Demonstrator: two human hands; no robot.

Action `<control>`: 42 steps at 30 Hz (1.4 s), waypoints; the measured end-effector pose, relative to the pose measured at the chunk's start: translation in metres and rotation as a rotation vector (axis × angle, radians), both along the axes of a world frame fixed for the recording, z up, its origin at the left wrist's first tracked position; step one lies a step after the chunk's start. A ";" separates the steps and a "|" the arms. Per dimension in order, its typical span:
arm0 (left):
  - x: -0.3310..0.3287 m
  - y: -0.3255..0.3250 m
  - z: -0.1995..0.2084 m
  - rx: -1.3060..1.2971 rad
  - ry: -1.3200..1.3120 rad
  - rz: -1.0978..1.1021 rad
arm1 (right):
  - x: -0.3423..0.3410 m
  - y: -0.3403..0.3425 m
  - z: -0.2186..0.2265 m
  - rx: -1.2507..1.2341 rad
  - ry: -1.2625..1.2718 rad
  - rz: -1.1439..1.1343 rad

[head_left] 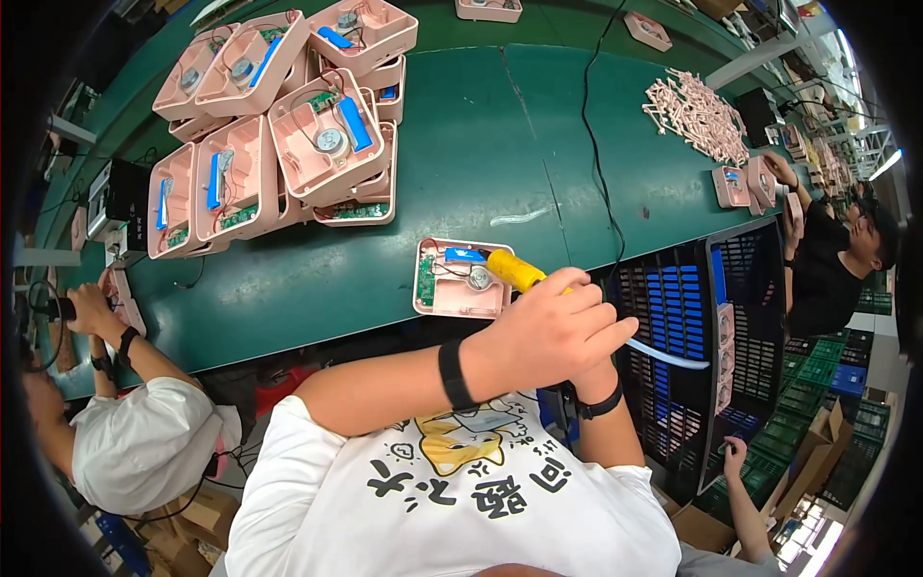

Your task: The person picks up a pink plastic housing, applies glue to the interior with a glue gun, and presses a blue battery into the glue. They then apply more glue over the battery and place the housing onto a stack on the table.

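Note:
A yellow hot glue gun (pixel 516 270) points its nozzle at the blue battery (pixel 463 255) inside an open pink plastic housing (pixel 461 311). My left hand (pixel 548 327) is closed around the gun's rear end, and a translucent glue stick (pixel 668 356) sticks out behind it to the right. My right hand (pixel 593 375) comes up beneath the left one; its fingers are hidden. The housing lies at the table's near edge. It also holds a green circuit board (pixel 426 279), a round silver speaker (pixel 479 278) and thin wires.
Stacked pink housings (pixel 327 144) stand at the back left. A pile of small pink parts (pixel 694 115) lies at the back right. A black cable (pixel 591 135) crosses the green table (pixel 452 144). Black crates (pixel 663 337) adjoin its near right edge. Co-workers sit on both sides.

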State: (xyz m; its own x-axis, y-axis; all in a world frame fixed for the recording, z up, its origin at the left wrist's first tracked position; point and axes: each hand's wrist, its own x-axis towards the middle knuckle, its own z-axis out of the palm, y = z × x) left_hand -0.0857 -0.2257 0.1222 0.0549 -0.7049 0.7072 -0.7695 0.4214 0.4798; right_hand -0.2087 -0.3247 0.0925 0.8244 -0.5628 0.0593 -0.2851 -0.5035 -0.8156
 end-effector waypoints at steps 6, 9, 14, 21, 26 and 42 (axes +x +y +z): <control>0.005 -0.012 -0.019 -0.162 0.026 -0.120 | -0.010 0.005 -0.009 -0.092 -0.061 0.009; 0.002 -0.017 -0.017 -0.207 0.034 -0.071 | -0.019 0.006 -0.019 -0.133 -0.098 0.013; 0.009 -0.014 -0.015 -0.135 0.038 -0.012 | -0.028 0.008 -0.032 -0.195 -0.163 0.032; 0.019 -0.015 -0.017 -0.076 -0.053 -0.015 | -0.024 0.005 -0.024 -0.231 -0.206 0.083; 0.041 0.015 -0.004 0.091 0.054 0.077 | -0.016 0.003 -0.011 0.073 -0.158 -0.008; 0.101 0.109 -0.078 0.434 0.082 0.313 | -0.004 -0.009 0.006 0.071 0.093 -0.029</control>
